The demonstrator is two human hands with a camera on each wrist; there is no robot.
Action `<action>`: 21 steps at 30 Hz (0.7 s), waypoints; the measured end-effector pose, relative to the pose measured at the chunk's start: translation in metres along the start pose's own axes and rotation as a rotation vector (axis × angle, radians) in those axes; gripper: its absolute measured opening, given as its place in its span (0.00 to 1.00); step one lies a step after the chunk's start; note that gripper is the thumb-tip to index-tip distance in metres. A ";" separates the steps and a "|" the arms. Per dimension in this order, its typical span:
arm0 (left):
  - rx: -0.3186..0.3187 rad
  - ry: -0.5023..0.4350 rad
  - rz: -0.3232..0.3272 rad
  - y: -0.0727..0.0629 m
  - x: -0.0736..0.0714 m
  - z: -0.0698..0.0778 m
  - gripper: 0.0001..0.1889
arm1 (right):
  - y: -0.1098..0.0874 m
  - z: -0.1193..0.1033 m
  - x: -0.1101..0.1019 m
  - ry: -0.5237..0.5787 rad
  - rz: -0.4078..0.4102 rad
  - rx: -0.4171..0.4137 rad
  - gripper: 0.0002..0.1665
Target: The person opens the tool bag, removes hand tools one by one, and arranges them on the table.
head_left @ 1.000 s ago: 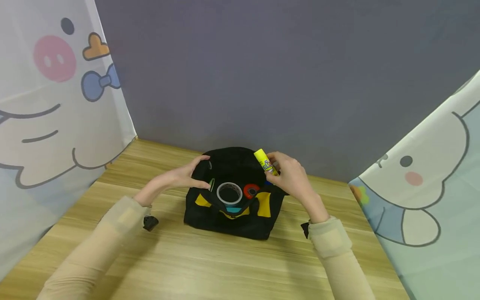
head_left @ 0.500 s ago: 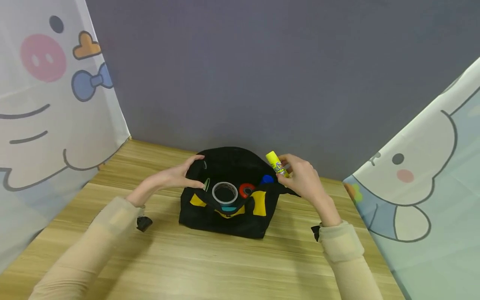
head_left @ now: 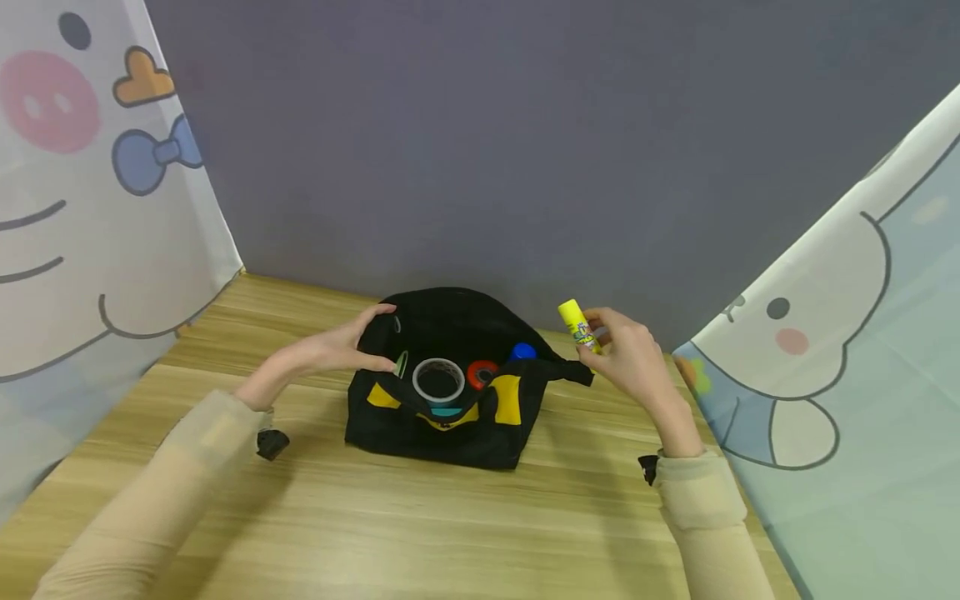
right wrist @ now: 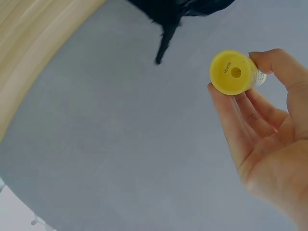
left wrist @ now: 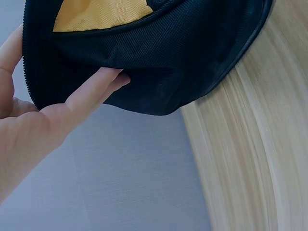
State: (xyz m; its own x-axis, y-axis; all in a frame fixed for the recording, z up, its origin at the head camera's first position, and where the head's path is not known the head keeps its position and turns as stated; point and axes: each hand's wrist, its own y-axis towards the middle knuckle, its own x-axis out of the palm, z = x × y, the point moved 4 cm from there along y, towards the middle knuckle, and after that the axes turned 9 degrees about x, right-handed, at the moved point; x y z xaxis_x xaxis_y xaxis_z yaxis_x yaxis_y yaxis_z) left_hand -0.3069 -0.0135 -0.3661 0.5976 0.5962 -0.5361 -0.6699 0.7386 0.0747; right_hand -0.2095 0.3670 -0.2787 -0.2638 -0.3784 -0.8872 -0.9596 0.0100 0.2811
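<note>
A black zippered bag [head_left: 435, 446] with yellow patches stands on the table, its mouth open. My left hand [head_left: 333, 346] holds the bag's left side at the mouth. In the left wrist view, several fingers [left wrist: 91, 91] lie against the dark fabric beside the zipper edge, and the thumb is partly hidden. Right of the bag, my right hand [head_left: 633, 358] pinches a yellow glue stick [head_left: 577, 322] in the air, tilted, between thumb and fingers. The right wrist view shows the round yellow end of the glue stick [right wrist: 231, 72].
Inside the bag sit a roll of tape [head_left: 438, 381], a red round item [head_left: 480, 374], a blue-capped item [head_left: 523, 352] and a thin green-edged item [head_left: 402, 364]. A strap end [head_left: 573, 372] sticks out at the right. The wooden table [head_left: 405, 533] meets a grey wall [head_left: 480, 150] behind.
My right hand has moved right, away from the bag's mouth, with the glue stick in it. The blue-capped item now shows fully. My left hand stays at the bag; the head view has shifted slightly.
</note>
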 end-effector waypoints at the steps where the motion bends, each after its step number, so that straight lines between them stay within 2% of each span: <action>1: 0.002 -0.003 0.002 0.000 0.000 0.000 0.52 | -0.001 0.003 -0.001 0.000 0.001 0.007 0.29; 16: 0.007 0.027 0.003 -0.003 -0.004 0.000 0.52 | -0.016 0.042 -0.008 -0.052 0.043 0.095 0.29; 21: -0.011 0.024 -0.003 -0.001 -0.004 0.000 0.52 | -0.019 0.055 -0.007 -0.047 0.055 0.119 0.28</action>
State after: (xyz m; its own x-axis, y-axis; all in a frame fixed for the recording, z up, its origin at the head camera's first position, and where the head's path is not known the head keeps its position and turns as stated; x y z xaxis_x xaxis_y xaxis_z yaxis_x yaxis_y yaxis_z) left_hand -0.3081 -0.0165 -0.3641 0.5890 0.5859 -0.5566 -0.6729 0.7370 0.0637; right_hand -0.1945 0.4207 -0.2984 -0.3179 -0.3305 -0.8887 -0.9476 0.1406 0.2868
